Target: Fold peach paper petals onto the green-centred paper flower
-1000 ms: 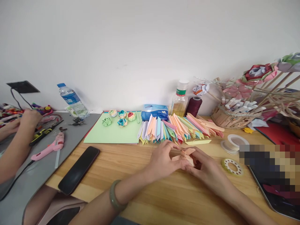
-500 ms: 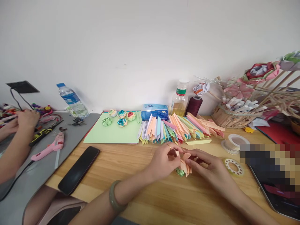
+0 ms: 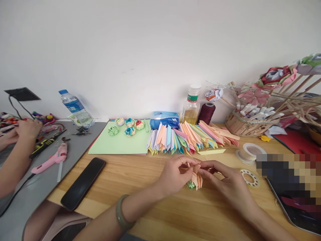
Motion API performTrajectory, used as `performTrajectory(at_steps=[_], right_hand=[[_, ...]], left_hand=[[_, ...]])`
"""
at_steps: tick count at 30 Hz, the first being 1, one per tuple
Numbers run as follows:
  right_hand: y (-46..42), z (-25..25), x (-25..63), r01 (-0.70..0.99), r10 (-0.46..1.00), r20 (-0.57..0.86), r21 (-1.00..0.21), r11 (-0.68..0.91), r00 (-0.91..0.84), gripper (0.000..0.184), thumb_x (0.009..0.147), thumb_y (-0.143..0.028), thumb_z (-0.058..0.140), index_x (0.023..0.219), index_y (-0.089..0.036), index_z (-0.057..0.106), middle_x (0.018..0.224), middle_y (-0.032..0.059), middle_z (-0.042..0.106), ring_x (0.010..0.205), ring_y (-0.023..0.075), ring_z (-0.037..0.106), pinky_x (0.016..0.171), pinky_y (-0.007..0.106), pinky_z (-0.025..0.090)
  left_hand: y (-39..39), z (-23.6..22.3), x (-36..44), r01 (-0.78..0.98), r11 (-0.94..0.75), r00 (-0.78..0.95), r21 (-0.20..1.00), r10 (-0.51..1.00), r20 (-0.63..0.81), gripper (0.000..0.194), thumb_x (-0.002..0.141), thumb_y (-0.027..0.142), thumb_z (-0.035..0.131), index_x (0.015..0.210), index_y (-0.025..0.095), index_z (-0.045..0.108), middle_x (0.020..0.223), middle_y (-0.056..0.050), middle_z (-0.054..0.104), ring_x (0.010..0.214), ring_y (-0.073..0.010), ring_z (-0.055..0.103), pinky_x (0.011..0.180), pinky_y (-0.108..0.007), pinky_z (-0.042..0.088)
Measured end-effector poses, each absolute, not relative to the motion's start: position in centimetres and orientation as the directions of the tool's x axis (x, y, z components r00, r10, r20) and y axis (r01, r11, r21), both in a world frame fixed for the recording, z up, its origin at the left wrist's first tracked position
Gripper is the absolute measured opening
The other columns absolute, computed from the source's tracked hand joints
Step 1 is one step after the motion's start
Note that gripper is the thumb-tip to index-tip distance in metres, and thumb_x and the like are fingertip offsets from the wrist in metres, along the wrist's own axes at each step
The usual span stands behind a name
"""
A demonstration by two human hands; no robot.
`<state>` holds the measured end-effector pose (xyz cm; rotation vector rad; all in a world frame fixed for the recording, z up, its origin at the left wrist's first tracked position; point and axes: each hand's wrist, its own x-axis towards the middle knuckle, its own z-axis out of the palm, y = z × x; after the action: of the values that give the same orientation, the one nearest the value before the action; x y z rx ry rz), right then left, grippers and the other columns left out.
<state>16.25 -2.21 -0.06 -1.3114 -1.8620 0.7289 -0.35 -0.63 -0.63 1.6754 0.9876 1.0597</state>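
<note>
Between my hands, above the wooden table, is a folded paper flower (image 3: 198, 180) in peach and green. My left hand (image 3: 174, 174), with a ring on one finger, grips its left side, thumb and fingers pinched together. The fingertips of my right hand (image 3: 223, 175) are closed on the peach paper from the right. My fingers cover part of the flower's top. Just behind lies a row of folded paper strips (image 3: 167, 139) in peach, lilac, green and blue. Several finished paper flowers (image 3: 129, 131) sit on green paper sheets (image 3: 120, 145) further left.
A black phone (image 3: 84, 184) lies at left, near a pink glue gun (image 3: 50, 162) and a co-worker's hands (image 3: 26, 130). Thread spools (image 3: 250, 152), a tape roll (image 3: 250, 178) and a tablet (image 3: 296, 204) are at right. Bottles and a basket (image 3: 253, 125) stand by the wall.
The view has shifted slightly. Both my hands stay on the paper flower, with its peach petals tilted a little differently between my fingers.
</note>
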Motion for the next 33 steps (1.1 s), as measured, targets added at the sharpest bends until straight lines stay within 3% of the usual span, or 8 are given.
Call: performTrajectory(at_steps=[8, 14, 19, 23, 33], right_hand=[[-2.4, 0.0, 16.2, 0.473, 0.928, 0.294, -0.800, 0.369, -0.228, 0.017, 0.077, -0.035, 0.057, 0.080, -0.019, 0.061, 0.069, 0.0015, 0.064, 0.060, 0.0144, 0.059, 0.056, 0.025, 0.048], [-2.6, -0.5, 16.4, 0.499, 0.840, 0.487, -0.681, 0.536, -0.239, 0.011, 0.078, -0.026, 0.057, 0.087, -0.020, 0.059, 0.075, 0.0034, 0.065, 0.065, 0.0155, 0.060, 0.060, 0.027, 0.050], [-2.8, -0.3, 16.2, 0.509, 0.800, 0.535, -0.625, 0.591, -0.272, 0.011, 0.079, -0.023, 0.056, 0.090, -0.021, 0.057, 0.075, 0.0031, 0.065, 0.065, 0.0150, 0.060, 0.058, 0.026, 0.051], [-2.9, -0.4, 16.2, 0.528, 0.825, 0.502, -0.643, 0.556, -0.258, 0.010, 0.079, -0.025, 0.056, 0.087, -0.021, 0.057, 0.074, 0.0029, 0.064, 0.064, 0.0152, 0.060, 0.058, 0.027, 0.051], [-2.4, -0.2, 15.9, 0.489, 0.905, 0.303, -0.766, 0.418, -0.299, 0.011, 0.080, -0.030, 0.054, 0.082, -0.020, 0.058, 0.075, 0.0040, 0.062, 0.068, 0.0172, 0.058, 0.062, 0.028, 0.048]], left_hand=[[-0.8, -0.4, -0.3, 0.014, -0.117, 0.382, 0.993, 0.918, 0.102, 0.013, 0.068, 0.014, 0.056, 0.080, 0.012, 0.059, 0.086, -0.008, 0.064, 0.078, -0.0152, 0.060, 0.072, -0.028, 0.048], [-0.5, -0.2, -0.5, 0.062, -0.368, 0.386, 0.928, 0.866, 0.318, 0.011, 0.066, 0.012, 0.057, 0.077, 0.014, 0.056, 0.084, -0.008, 0.059, 0.080, -0.0155, 0.057, 0.070, -0.028, 0.047], [-0.3, -0.3, -0.6, 0.134, -0.519, 0.394, 0.844, 0.809, 0.435, 0.008, 0.064, 0.010, 0.057, 0.069, 0.015, 0.052, 0.077, -0.005, 0.052, 0.074, -0.0134, 0.053, 0.069, -0.028, 0.045], [-0.2, -0.3, -0.6, 0.158, -0.546, 0.407, 0.823, 0.795, 0.450, 0.007, 0.065, 0.010, 0.055, 0.066, 0.015, 0.051, 0.074, -0.004, 0.051, 0.071, -0.0128, 0.051, 0.067, -0.027, 0.043], [0.3, -0.4, -0.8, 0.165, -0.353, 0.501, 0.921, 0.834, 0.231, 0.014, 0.061, 0.009, 0.056, 0.064, 0.016, 0.045, 0.072, 0.000, 0.049, 0.067, -0.0093, 0.047, 0.061, -0.020, 0.039]])
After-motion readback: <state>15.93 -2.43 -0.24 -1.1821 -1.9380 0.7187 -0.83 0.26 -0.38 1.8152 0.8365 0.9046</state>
